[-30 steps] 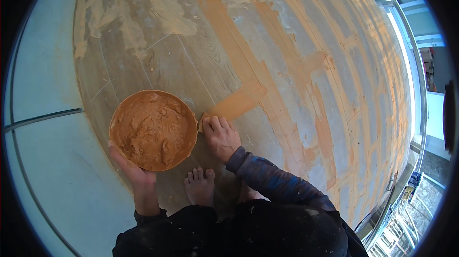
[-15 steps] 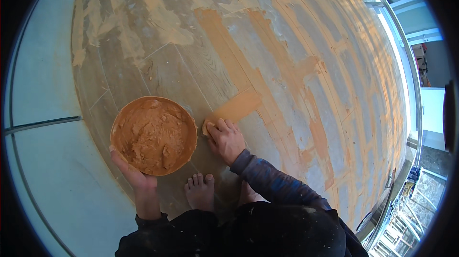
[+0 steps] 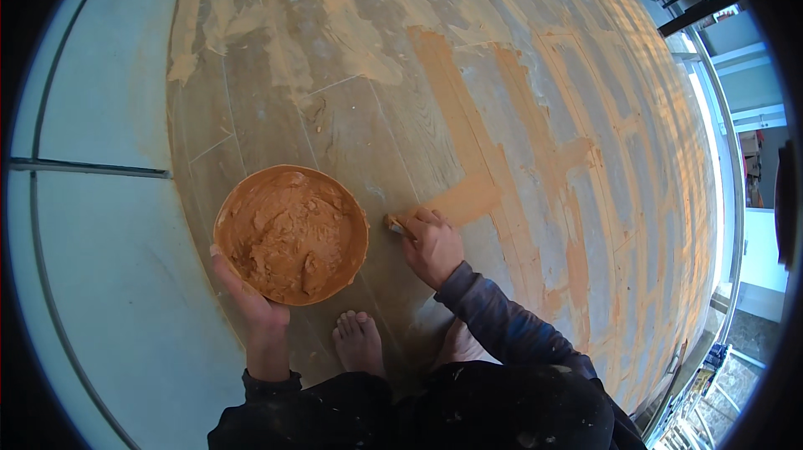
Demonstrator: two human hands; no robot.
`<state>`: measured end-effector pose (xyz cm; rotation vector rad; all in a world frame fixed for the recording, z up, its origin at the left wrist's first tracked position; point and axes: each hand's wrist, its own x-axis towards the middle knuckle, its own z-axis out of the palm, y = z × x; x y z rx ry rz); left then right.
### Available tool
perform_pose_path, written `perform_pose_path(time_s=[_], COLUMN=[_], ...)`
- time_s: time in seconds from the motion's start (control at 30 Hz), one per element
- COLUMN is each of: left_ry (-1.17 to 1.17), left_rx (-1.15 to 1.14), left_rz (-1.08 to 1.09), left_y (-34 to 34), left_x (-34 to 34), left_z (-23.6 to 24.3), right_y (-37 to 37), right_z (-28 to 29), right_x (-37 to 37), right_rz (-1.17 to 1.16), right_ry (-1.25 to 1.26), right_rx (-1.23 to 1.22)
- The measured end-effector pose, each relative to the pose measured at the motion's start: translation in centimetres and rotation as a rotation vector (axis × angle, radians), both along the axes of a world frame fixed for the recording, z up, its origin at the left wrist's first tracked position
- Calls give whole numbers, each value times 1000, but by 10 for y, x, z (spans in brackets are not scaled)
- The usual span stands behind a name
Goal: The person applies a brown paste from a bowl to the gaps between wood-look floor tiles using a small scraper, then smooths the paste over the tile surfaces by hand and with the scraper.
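Note:
My left hand (image 3: 255, 309) is wrapped under the near left side of a round bowl (image 3: 361, 231), holding it above the floor. Thick orange-brown paste (image 3: 288, 237) fills much of the bowl, its surface lumpy and ridged. In my right hand (image 3: 437, 249), closed fingers grip a small scraper (image 3: 396, 224) with paste on it, just right of the bowl. Whether its edge touches the floor I cannot tell. A smooth paste strip (image 3: 464, 197) lies on the wood-look tiles beyond that hand.
Orange paste bands (image 3: 447, 90) cover joints of the tile floor (image 3: 347, 128), with paler smears (image 3: 368, 48) farther off. My bare feet (image 3: 360, 341) stand close below. Pale large tiles (image 3: 109, 258) border the left; a metal rail (image 3: 726, 132) runs along the right.
The view has shifted, so the floor appears farther right. My right hand has moved off the strip's left end toward the bowl and turned, showing more of the scraper. My left hand keeps its hold.

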<state>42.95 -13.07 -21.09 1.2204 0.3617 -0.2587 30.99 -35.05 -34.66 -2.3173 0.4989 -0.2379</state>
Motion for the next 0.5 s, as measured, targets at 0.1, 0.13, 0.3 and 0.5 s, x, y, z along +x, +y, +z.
perform_pose_path(time_s=[0.1, 0.13, 0.3, 0.5], left_ry=[30, 15, 71, 58], left_rx=[-19, -3, -17, -35], left_rz=[9, 0, 60, 70], left_y=[-2, 2, 4, -3], left_x=[1, 0, -3, -8], left_z=[-1, 3, -3, -8], right_y=[-52, -67, -120, -107], right_z=[2, 1, -11, -35], right_x=[37, 58, 160, 154], right_rz=[-23, -26, -33, 100], right_ry=[-31, -74, -229, -99], right_rx=[117, 24, -221, -676])
